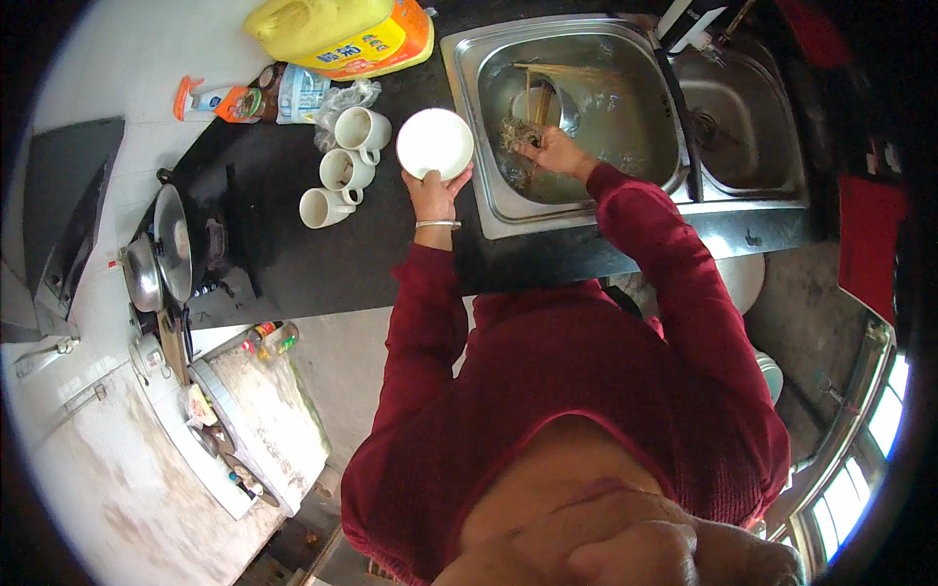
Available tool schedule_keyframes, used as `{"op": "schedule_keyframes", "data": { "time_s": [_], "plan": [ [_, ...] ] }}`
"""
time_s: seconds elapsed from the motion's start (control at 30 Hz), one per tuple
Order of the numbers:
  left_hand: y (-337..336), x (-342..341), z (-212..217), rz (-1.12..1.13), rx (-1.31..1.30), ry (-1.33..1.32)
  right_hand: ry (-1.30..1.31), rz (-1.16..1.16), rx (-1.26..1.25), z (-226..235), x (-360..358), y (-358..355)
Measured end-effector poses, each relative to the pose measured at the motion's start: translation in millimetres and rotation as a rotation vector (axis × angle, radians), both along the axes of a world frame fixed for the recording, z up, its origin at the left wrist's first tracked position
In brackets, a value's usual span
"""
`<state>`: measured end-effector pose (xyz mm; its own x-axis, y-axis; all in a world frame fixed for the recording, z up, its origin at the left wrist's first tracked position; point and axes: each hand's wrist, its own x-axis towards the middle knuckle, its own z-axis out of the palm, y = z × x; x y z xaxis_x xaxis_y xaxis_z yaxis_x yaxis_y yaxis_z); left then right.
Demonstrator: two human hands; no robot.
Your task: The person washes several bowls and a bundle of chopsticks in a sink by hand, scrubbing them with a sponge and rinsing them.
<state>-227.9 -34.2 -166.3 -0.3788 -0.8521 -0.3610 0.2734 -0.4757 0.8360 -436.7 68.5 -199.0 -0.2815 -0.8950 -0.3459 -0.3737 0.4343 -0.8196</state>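
Observation:
My left hand (436,198) grips a white bowl (435,143) by its near rim, over the black counter just left of the sink. A silvery bangle circles that wrist. Over the water in the large steel sink (493,207), my right hand (557,150) is closed on a brownish, stringy scrubber (518,135). Past that hand, a round metal vessel (559,103) lies partly in the water. Several chopsticks (576,72) rest there too. Left of the bowl stand three white mugs, the far mug (358,130), the middle mug (344,172) and the near mug (322,208).
A large yellow jug (337,37) stands at the back of the counter. Beside it are an orange-topped spray bottle (230,102) and a crumpled clear bag (342,103). Pans (173,244) stand at the far left. A smaller sink basin (738,127) adjoins on the right.

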Motion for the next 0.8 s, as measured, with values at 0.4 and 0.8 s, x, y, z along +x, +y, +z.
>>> {"op": "schedule_keyframes", "data": {
  "time_s": [0.4,0.8],
  "plan": [
    [8.0,25.0,-7.7,-0.027,0.053,-0.006,0.440,-0.156,0.224,-69.8,-73.2,29.5],
    [12.9,34.5,0.3,-0.070,0.108,-0.066,0.493,-0.288,-0.148,-60.5,-44.8,54.1]
  ]
}}
